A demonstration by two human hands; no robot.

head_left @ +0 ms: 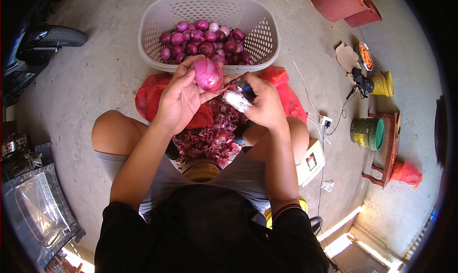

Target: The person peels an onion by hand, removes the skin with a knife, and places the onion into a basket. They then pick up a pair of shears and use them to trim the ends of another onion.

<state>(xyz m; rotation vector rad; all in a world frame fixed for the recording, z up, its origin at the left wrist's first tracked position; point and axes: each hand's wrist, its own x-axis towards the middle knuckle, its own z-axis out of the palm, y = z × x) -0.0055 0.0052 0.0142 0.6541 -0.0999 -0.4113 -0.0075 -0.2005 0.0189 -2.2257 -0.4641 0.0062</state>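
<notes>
My left hand is closed around a large peeled-looking red onion, held up just in front of the basket. Close beside it, my right hand is closed, its fingertips near the onion's lower side. A white wrapping shows at the right thumb; a bit of blue and dark, loose skin show between the fingers, but what they grip is mostly hidden. Beneath both hands lies a heap of onion skins. Several red onions fill the bottom of the pale plastic basket.
Red mesh sacks lie around the skins between my knees. To the right are a cable with a plug adapter, a box, a green-lidded bucket, a yellow bucket and red tubs. A wheel stands at left.
</notes>
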